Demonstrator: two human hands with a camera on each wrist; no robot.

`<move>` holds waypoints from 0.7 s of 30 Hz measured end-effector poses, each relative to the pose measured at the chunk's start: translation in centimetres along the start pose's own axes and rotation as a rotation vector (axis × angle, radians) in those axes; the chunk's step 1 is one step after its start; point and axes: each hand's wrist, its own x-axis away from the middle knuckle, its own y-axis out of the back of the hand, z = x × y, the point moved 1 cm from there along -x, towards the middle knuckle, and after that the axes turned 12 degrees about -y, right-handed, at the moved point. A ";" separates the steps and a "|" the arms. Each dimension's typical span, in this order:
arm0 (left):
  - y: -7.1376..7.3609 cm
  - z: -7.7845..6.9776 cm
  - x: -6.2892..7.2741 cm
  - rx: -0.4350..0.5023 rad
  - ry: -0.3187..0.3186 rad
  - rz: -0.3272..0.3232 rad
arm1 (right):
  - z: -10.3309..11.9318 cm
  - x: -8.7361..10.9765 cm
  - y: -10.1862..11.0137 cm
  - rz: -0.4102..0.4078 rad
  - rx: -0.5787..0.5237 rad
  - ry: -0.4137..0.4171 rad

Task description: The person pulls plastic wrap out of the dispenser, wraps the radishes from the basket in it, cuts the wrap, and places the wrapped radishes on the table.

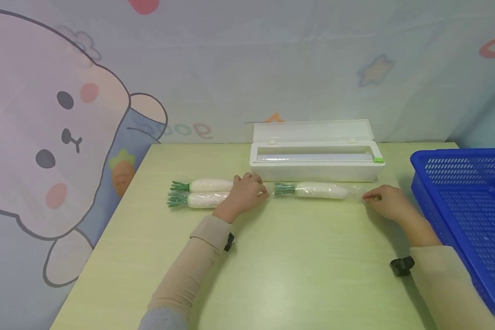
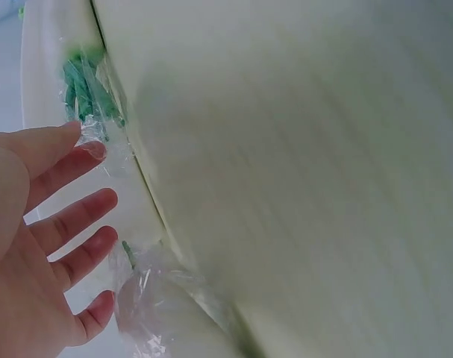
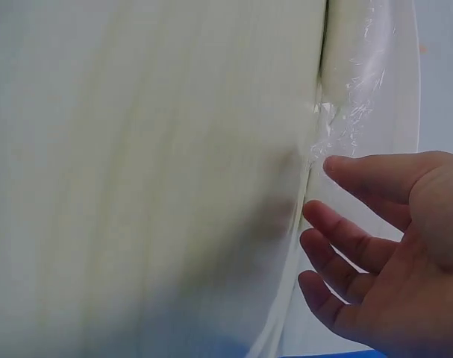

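A white radish [image 1: 321, 190] with green leaf stubs lies on the table, wrapped in clear plastic film [image 1: 354, 189] that sticks out past both ends. At the leafy end, the left hand [image 1: 245, 192] pinches the film between thumb and index finger, its other fingers spread in the left wrist view. The right hand [image 1: 387, 201] pinches the film's opposite end; in the right wrist view its index finger is mostly hidden behind the thumb. Two more radishes lie side by side at left, an upper one [image 1: 210, 185] and a film-covered lower one [image 1: 207, 200], both partly behind the left hand.
Behind the wrapped radish stands a white film dispenser box [image 1: 315, 172] with its lid [image 1: 313, 130] raised and a roll inside. A blue plastic basket [image 1: 441, 220] stands at the right. A cartoon-printed cloth [image 1: 231, 82] hangs behind the table [image 1: 272, 275].
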 end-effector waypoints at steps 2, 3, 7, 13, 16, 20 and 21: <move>0.0 0.1 0.0 0.000 0.005 -0.008 | 0.0 0.1 0.0 0.014 -0.029 -0.018; 0.0 0.1 0.0 0.002 0.005 -0.016 | -0.1 0.2 0.1 0.015 -0.042 -0.025; 0.2 0.1 0.0 0.002 0.005 -0.064 | -0.1 0.4 0.2 -0.018 -0.097 -0.051; 0.6 -0.2 -0.9 -0.023 -0.020 -0.078 | 0.4 -0.1 0.8 -0.056 -0.065 -0.045; 0.4 -0.3 -1.7 -0.033 -0.015 -0.038 | 0.9 -0.9 0.7 0.026 -0.056 -0.048; 0.1 -0.6 -2.7 -0.015 0.013 -0.016 | 1.1 -1.8 0.1 0.092 -0.052 -0.046; 0.0 -0.6 -2.9 -0.015 0.019 -0.015 | 1.1 -1.9 0.0 0.090 -0.050 -0.043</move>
